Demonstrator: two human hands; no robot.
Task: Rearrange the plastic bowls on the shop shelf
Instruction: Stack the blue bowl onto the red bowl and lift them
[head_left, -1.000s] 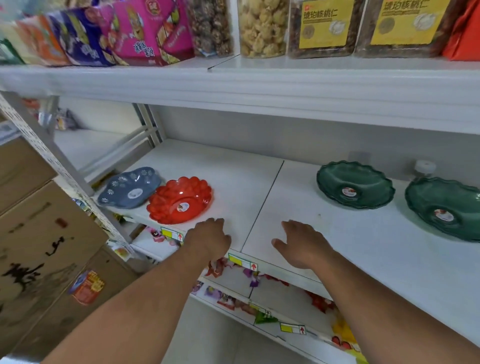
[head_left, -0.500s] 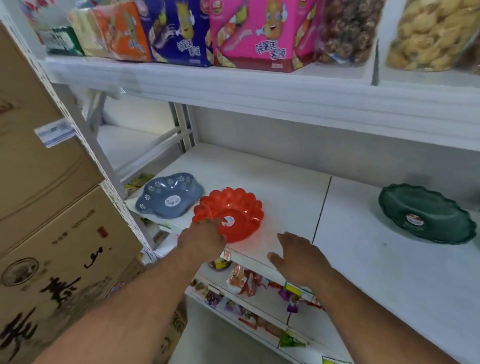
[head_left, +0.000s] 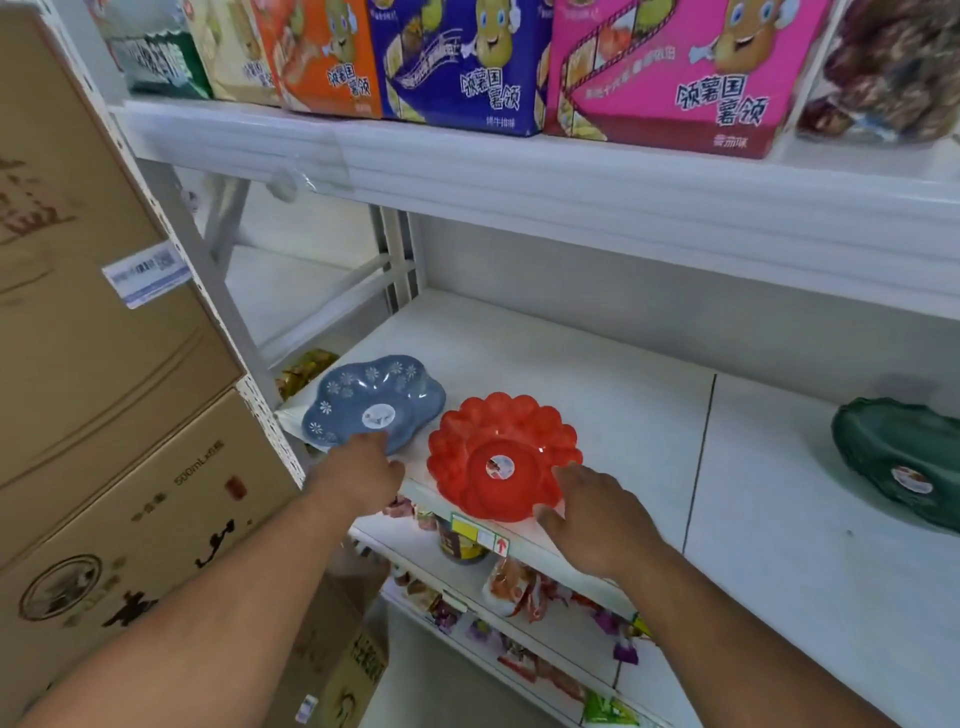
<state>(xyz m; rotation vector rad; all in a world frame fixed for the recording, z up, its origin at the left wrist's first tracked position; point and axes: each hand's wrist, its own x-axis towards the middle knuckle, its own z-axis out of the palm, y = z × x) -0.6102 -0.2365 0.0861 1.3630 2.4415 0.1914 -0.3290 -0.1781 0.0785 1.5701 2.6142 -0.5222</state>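
A blue flower-patterned bowl sits at the left end of the white shelf. Beside it on the right is a red scalloped bowl, its front rim slightly over the shelf edge. A dark green bowl lies far right, partly cut off by the frame. My left hand is at the blue bowl's front rim, with the fingertips hidden behind the hand. My right hand has its fingers spread against the red bowl's right front rim.
Stacked cardboard boxes stand close on the left against the perforated shelf post. The upper shelf holds snack boxes low overhead. Packaged snacks fill the shelf below.
The view swung left and closer. My left hand went from the red bowl's left rim to the blue bowl's front rim. My right hand moved from the shelf edge to the red bowl's right side.
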